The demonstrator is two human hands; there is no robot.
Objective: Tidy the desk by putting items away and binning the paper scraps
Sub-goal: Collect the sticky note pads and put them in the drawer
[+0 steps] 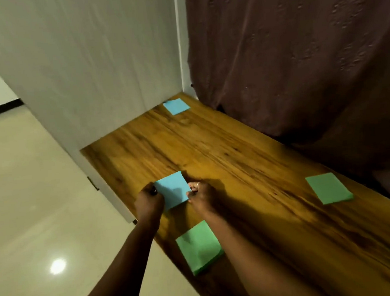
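Observation:
A blue square paper (173, 191) is held just above the wooden desk (238, 167) near its left front edge. My left hand (148, 200) grips its left edge and my right hand (200, 195) pinches its right edge; a ring shows on one finger. A green paper pad (199, 246) lies at the desk's front edge, between my forearms. Another green paper (328, 188) rests on the right part of the desk. A second blue paper (176, 106) lies in the far corner by the wall.
A white cabinet panel (77, 75) stands along the desk's left side. A dark brown curtain (299, 56) hangs behind the desk on the right. Pale tiled floor (29, 209) lies to the left, with a light reflection on it.

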